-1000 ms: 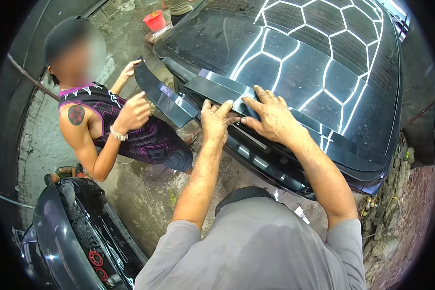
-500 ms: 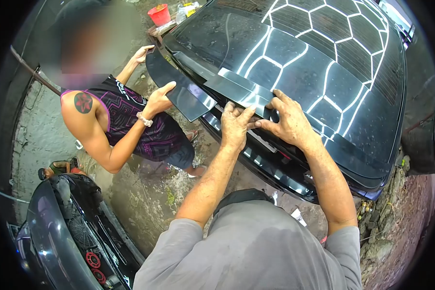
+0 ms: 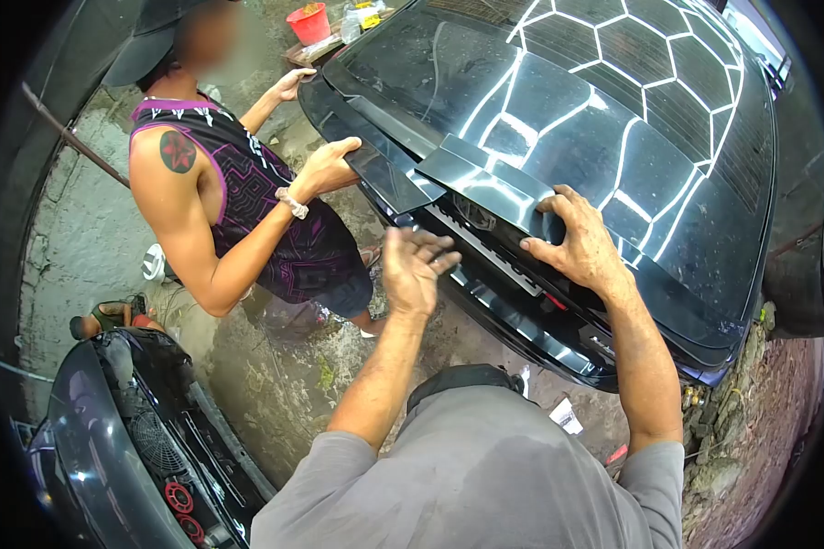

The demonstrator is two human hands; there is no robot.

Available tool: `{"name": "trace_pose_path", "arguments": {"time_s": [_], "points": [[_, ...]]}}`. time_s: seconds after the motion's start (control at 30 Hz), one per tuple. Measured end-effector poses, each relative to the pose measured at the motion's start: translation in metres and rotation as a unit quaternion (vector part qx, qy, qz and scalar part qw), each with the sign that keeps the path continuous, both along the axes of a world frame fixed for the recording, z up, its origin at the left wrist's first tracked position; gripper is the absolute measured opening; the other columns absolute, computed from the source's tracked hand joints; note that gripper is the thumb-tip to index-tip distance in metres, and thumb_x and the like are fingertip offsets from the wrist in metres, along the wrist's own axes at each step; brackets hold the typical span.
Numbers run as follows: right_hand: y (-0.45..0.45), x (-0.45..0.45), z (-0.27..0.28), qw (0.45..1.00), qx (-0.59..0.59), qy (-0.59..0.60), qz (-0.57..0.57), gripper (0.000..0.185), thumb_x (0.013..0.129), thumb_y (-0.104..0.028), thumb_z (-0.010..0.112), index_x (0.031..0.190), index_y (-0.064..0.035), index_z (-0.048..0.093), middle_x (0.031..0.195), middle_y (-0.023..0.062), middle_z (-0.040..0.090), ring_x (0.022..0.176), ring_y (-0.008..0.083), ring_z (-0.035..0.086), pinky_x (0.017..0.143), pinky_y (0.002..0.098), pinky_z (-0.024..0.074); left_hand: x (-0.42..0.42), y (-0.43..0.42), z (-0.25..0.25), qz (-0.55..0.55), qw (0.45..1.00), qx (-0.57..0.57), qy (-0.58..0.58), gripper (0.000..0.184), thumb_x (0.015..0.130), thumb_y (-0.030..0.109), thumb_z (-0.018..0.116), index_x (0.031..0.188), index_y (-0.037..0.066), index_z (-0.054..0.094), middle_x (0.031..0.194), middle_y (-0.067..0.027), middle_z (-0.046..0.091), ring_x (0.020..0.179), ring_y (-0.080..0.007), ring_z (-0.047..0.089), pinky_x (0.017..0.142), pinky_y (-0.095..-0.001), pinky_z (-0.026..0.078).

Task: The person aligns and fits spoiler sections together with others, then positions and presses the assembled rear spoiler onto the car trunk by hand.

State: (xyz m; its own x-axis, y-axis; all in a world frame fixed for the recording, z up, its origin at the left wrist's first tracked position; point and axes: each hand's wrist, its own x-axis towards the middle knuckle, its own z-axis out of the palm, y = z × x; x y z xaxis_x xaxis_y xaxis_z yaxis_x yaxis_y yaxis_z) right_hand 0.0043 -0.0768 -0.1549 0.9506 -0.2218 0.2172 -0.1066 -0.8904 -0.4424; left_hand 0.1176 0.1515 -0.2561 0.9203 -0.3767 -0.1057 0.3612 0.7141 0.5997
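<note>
My right hand (image 3: 577, 238) grips the right end of a glossy dark panel (image 3: 485, 183), thumb below and fingers on top, at the rear edge of a black car (image 3: 540, 101). My left hand (image 3: 414, 267) is off the panel, fingers spread, holding nothing, just below the panel's left end. To the left, a co-worker (image 3: 220, 183) holds a curved dark panel (image 3: 371, 151) with both hands; its lower right end lies close to the left end of my panel. A gap with a slotted strip (image 3: 485, 252) shows beneath my panel.
At the lower left stands a dark car part (image 3: 101, 439) with a fan and red rings. Another person (image 3: 114, 317) is low down behind it. A red bucket (image 3: 309, 25) is at the top. White paper (image 3: 566, 416) lies on the ground, and a rough stone edge (image 3: 732, 439) runs along the right.
My left hand has let go of the panel and moved down, opening. The co-worker has brought the curved panel right, up to the car's edge. My right hand still holds its panel.
</note>
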Motion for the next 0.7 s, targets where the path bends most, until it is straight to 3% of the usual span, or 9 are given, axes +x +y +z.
{"name": "trace_pose_path", "arguments": {"time_s": [0.17, 0.2, 0.33, 0.43, 0.47, 0.6, 0.7], "points": [[0.009, 0.002, 0.005, 0.999, 0.038, 0.01, -0.007, 0.059, 0.073, -0.037, 0.081, 0.12, -0.005, 0.065, 0.144, 0.0314, 0.048, 0.135, 0.046, 0.046, 0.113, 0.0507, 0.0359, 0.049, 0.024, 0.032, 0.013, 0.999, 0.004, -0.043, 0.037, 0.104, 0.042, 0.052, 0.112, 0.006, 0.052, 0.1, -0.0142, 0.064, 0.096, -0.0324, 0.071, 0.071, -0.0486, 0.064], [0.009, 0.003, 0.004, 0.999, 0.036, 0.004, -0.005, 0.06, 0.072, -0.037, 0.081, 0.12, -0.0049, 0.064, 0.143, 0.0296, 0.049, 0.134, 0.0448, 0.047, 0.112, 0.0503, 0.0374, 0.055, 0.025, 0.031, 0.031, 0.998, 0.033, -0.032, 0.037, 0.105, 0.039, 0.052, 0.119, 0.006, 0.055, 0.102, -0.015, 0.066, 0.098, -0.0336, 0.071, 0.074, -0.0505, 0.063], [0.007, 0.002, 0.005, 0.999, 0.053, -0.004, 0.001, 0.063, 0.069, -0.035, 0.083, 0.121, -0.0042, 0.063, 0.141, 0.0256, 0.051, 0.132, 0.0426, 0.049, 0.111, 0.0496, 0.0382, 0.072, 0.027, 0.02, 0.041, 0.998, 0.035, -0.032, 0.034, 0.103, 0.035, 0.057, 0.115, 0.004, 0.055, 0.103, -0.0162, 0.066, 0.097, -0.0358, 0.071, 0.074, -0.0511, 0.063], [0.007, 0.004, 0.013, 0.999, 0.052, -0.005, -0.001, 0.064, 0.069, -0.034, 0.083, 0.122, -0.0039, 0.063, 0.14, 0.0257, 0.052, 0.132, 0.0425, 0.049, 0.111, 0.0486, 0.0388, 0.089, 0.026, 0.022, 0.029, 0.999, 0.02, -0.016, 0.035, 0.103, 0.035, 0.058, 0.121, 0.005, 0.054, 0.107, -0.0169, 0.066, 0.1, -0.0341, 0.07, 0.077, -0.0515, 0.062], [0.005, 0.004, 0.015, 0.999, 0.051, -0.004, -0.001, 0.065, 0.068, -0.033, 0.083, 0.122, -0.0039, 0.063, 0.14, 0.0253, 0.052, 0.132, 0.0423, 0.049, 0.112, 0.0477, 0.0391, 0.093, 0.027, 0.022, 0.009, 0.998, 0.031, -0.053, 0.042, 0.102, 0.038, 0.059, 0.13, 0.008, 0.053, 0.117, -0.0158, 0.065, 0.107, -0.0317, 0.068, 0.083, -0.0535, 0.061], [0.0, 0.006, 0.019, 0.998, 0.057, -0.011, 0.006, 0.066, 0.066, -0.029, 0.085, 0.123, -0.0034, 0.063, 0.141, 0.025, 0.053, 0.132, 0.0426, 0.049, 0.112, 0.0472, 0.0396, 0.095, 0.019, 0.037, -0.012, 0.996, -0.006, -0.084, 0.055, 0.098, 0.044, 0.063, 0.14, 0.01, 0.049, 0.131, -0.0092, 0.06, 0.119, -0.0288, 0.062, 0.093, -0.058, 0.055], [-0.005, 0.006, 0.022, 0.998, 0.053, -0.02, -0.009, 0.066, 0.066, -0.029, 0.085, 0.122, -0.0025, 0.063, 0.14, 0.0254, 0.054, 0.132, 0.0421, 0.05, 0.112, 0.0468, 0.0399, 0.1, 0.01, 0.037, -0.012, 0.994, 0.036, -0.099, 0.056, 0.098, 0.044, 0.063, 0.141, 0.01, 0.048, 0.13, -0.0083, 0.061, 0.118, -0.0282, 0.062, 0.095, -0.0583, 0.054]]}}
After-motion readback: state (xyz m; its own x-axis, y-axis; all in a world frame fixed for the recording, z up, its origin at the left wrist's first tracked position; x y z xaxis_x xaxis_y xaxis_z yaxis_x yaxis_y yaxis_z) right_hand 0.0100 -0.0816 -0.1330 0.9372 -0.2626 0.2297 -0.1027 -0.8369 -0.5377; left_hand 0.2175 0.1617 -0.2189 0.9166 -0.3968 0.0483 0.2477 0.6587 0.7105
